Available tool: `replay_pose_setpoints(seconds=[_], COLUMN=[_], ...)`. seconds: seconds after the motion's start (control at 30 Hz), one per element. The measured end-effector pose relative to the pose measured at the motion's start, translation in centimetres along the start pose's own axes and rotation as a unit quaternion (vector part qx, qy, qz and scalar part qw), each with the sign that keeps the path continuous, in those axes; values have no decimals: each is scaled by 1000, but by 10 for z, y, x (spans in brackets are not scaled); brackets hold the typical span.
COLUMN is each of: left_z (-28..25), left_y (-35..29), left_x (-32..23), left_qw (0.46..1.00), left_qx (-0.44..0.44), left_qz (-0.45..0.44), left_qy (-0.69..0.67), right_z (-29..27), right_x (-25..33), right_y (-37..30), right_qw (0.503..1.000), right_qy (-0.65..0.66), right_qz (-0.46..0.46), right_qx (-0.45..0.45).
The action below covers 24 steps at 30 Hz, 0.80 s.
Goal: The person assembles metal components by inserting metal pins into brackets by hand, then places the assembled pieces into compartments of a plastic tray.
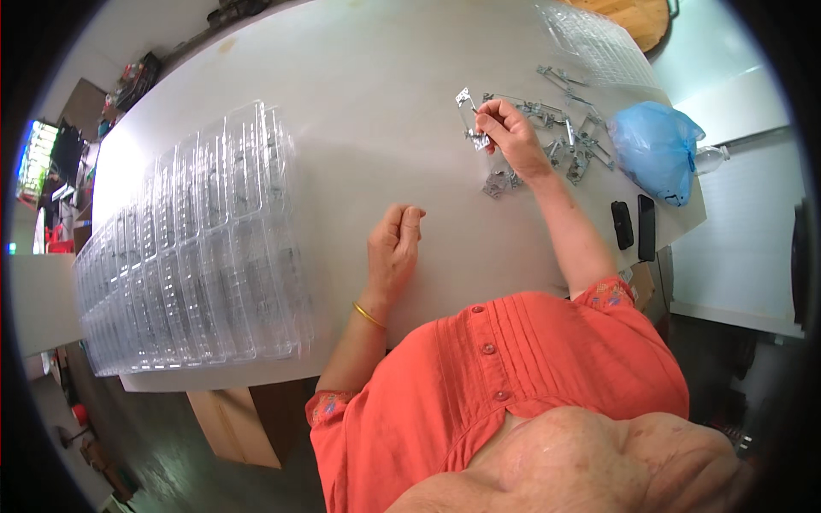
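My right hand (511, 137) is raised over the table, pinching a small shiny metal bracket (468, 109) between thumb and fingers. The piece is long and narrow, with flat plates at its ends and a thin bar between them. Just beyond and beside that hand lies a loose spread of similar metal brackets (571, 128). One more bracket (495, 185) lies nearer, below the wrist. My left hand (393, 252) rests near the table's front, fingers curled in with the thumb on top; nothing shows in it. A yellow bangle (369, 315) circles that wrist.
Stacked clear plastic trays (197, 248) with long compartments cover the table's left side. More clear trays (599, 43) lie at the far right. A blue plastic bag (654, 150), a clear bottle (711, 158) and two black objects (646, 227) sit at the right edge. Below stands a cardboard box (231, 423).
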State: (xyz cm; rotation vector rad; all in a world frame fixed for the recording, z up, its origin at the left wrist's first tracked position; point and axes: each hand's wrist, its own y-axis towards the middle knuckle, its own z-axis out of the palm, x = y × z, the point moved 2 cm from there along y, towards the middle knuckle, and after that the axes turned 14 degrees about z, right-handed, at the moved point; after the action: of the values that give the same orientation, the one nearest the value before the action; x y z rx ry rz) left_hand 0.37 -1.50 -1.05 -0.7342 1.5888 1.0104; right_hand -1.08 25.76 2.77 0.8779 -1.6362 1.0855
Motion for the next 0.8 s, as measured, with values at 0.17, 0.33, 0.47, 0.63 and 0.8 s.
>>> replay_pose_setpoints(seconds=[0.17, 0.33, 0.47, 0.63, 0.8], left_z=[-3, 1, -3, -4, -3], left_y=[6, 11, 9, 10, 12], left_x=[-8, 1, 10, 6, 4], left_qw=[987, 957, 943, 907, 887], left_qx=[-9, 0, -20, -25, -36], left_qz=[-66, -62, -56, -30, -46], left_qy=[-147, -284, -327, -418, -457], right_z=[45, 71, 75, 68, 61], right_x=[-1, -15, -18, -21, -19], right_y=[-47, -69, -76, -81, -86], right_qw=[981, 967, 964, 970, 989], right_qy=[108, 96, 108, 56, 30], right_qz=[-33, -54, -36, -19, -24], right_qx=[154, 229, 239, 235, 140])
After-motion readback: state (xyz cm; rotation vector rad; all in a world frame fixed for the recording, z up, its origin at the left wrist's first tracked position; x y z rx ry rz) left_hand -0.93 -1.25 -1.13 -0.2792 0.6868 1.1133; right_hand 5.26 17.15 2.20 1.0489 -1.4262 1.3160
